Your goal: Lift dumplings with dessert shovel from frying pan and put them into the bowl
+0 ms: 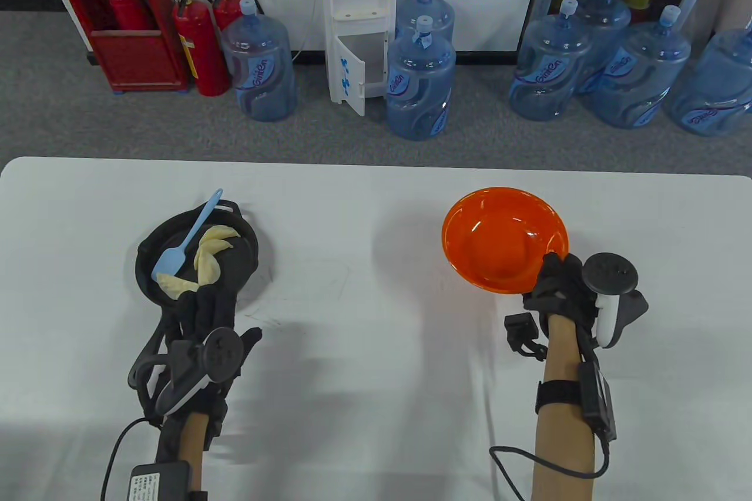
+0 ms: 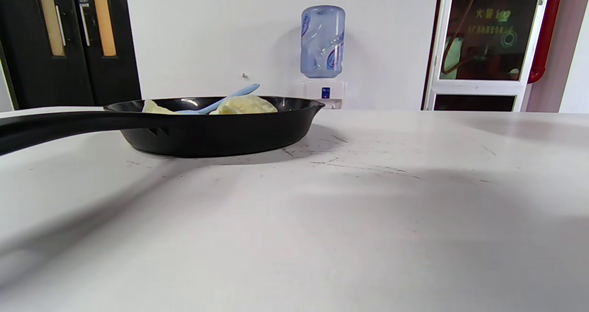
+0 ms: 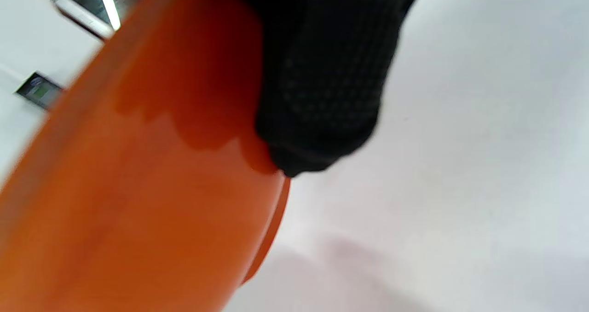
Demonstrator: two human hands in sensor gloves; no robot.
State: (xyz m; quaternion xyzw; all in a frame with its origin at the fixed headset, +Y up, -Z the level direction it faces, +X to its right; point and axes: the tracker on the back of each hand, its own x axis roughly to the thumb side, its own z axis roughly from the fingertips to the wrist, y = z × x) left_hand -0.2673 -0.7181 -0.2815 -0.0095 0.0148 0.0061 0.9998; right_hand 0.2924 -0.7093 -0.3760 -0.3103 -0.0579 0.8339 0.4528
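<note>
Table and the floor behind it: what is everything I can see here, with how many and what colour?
Frying pan: one, black, table left.
Dumplings: several, pale yellow, in the pan.
Dessert shovel: one, light blue, lying in the pan.
Bowl: one, orange, table right, no dumplings inside.
Table: one, white.
Water jugs: seven, blue, on the floor.
Water dispenser: one, white, by the wall.
Fire extinguishers: two red beside a red cabinet.
Left hand: black glove, on the pan handle.
Right hand: black glove, holding the bowl rim.

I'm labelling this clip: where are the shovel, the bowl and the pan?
shovel (image 1: 168,263), table view, on its blade.
bowl (image 1: 470,219), table view, on its inner wall.
pan (image 2: 221,135), left wrist view, on its side wall.
</note>
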